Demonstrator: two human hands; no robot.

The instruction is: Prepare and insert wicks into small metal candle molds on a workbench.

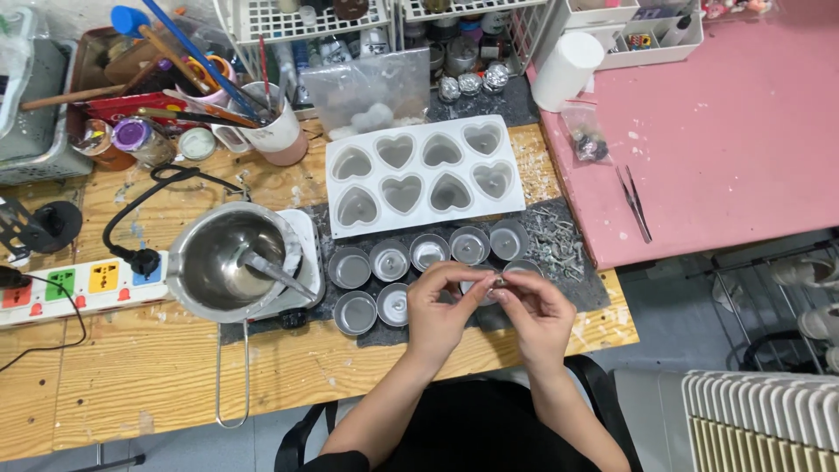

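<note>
My left hand point(441, 308) and my right hand point(535, 313) meet over the dark mat point(584, 288), fingertips pinching one small metal piece point(498, 281), likely a wick base. Below them several small round metal tealight cups point(390, 260) stand in two rows; some are hidden by my hands. Behind the cups lies a white silicone mould point(426, 176) with heart-shaped cavities. A steel melting pot point(229, 260) with a spoon in it sits on a small hotplate to the left.
A power strip point(80, 288) and black cable lie at the left. Jars of brushes and tools point(218, 92) crowd the back left. A pink table point(725, 122) with tweezers point(634, 203) is at the right. A white radiator point(760, 419) stands at the lower right.
</note>
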